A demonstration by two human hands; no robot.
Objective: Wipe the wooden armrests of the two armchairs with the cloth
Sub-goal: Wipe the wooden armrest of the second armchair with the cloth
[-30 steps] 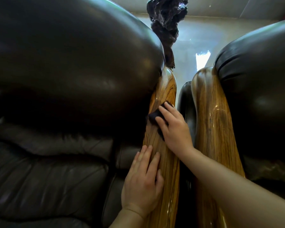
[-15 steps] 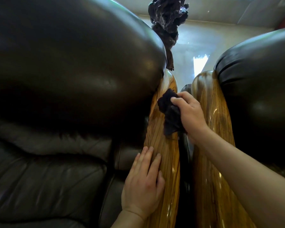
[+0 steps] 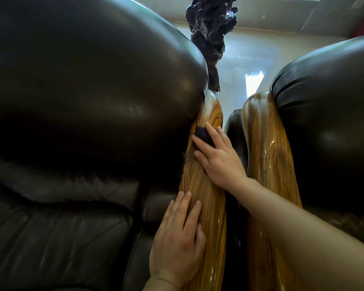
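Observation:
Two glossy wooden armrests run side by side down the middle of the head view. On the left armrest (image 3: 208, 198) my right hand (image 3: 219, 158) presses a dark cloth (image 3: 203, 135) flat against the wood, close to the dark leather back cushion; most of the cloth is hidden under my fingers. My left hand (image 3: 179, 238) lies lower on the same armrest, palm down, fingers spread, holding nothing. The right armrest (image 3: 265, 143) belongs to the second armchair, and my right forearm crosses over its lower part.
The left armchair's dark leather back (image 3: 88, 85) and seat (image 3: 57, 238) fill the left side. The second armchair's leather back (image 3: 328, 114) fills the right. A dark gnarled wood sculpture (image 3: 210, 28) stands on the pale floor (image 3: 256, 53) beyond the narrow gap between the chairs.
My right hand, which had lifted the bunched cloth toward the armrest's far end, has come back down and presses it flat on the left armrest. My left hand has stayed put.

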